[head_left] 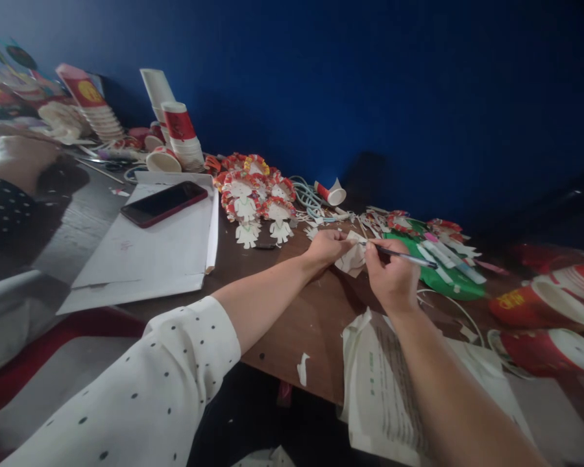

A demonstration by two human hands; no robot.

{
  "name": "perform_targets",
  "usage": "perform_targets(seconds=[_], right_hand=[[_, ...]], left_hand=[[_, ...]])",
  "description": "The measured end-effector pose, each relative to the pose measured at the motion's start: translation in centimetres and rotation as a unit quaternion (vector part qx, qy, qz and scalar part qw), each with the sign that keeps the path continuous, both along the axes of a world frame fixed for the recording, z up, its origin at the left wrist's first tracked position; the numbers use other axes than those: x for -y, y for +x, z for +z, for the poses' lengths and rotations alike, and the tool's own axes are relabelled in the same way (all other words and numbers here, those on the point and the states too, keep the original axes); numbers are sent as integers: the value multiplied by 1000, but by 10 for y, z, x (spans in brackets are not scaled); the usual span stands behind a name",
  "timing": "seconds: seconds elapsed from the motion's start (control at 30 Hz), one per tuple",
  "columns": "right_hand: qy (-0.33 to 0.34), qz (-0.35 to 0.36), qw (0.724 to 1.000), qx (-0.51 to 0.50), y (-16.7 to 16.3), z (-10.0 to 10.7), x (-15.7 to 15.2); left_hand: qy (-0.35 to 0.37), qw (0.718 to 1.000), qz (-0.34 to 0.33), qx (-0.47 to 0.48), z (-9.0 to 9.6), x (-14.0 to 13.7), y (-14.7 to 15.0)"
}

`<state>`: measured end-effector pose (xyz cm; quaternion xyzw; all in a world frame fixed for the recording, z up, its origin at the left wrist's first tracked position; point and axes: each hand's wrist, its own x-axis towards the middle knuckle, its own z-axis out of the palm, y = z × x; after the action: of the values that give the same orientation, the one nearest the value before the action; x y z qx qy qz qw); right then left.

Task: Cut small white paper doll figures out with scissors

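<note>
A small white paper piece (351, 261) is pinched at its left edge by my left hand (327, 248), just above the brown table (292, 324). In my right hand (393, 275) is a pen (405, 255), its tip resting on or close to the paper. Any marks on the paper are too small to make out. To the left of my hands lie several white paper doll cutouts (246, 235) with red and yellow frilled heads. Paper scraps are scattered behind my left hand.
A phone (164, 203) lies on a white folder (141, 253) at left. Behind it stand stacked paper cups (179, 130). Markers (450, 253) rest on a green sheet (418, 259) at right, near red cups (540, 301). Another person's arm (24, 159) reaches in at far left.
</note>
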<state>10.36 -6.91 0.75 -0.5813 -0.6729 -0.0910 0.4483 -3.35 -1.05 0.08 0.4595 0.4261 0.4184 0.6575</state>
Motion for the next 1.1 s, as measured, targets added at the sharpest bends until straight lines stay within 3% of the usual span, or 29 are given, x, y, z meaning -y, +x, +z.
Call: perform_targets(seconds=[0.57,1.1], right_hand=[[14,8,1000,-11,0,-2,-1],[36,4,999,-15,0,-3,-3]], left_hand=[[-12,999,-9,43,-5,-1,2],[-2,1000,1,3,-5,-1,3]])
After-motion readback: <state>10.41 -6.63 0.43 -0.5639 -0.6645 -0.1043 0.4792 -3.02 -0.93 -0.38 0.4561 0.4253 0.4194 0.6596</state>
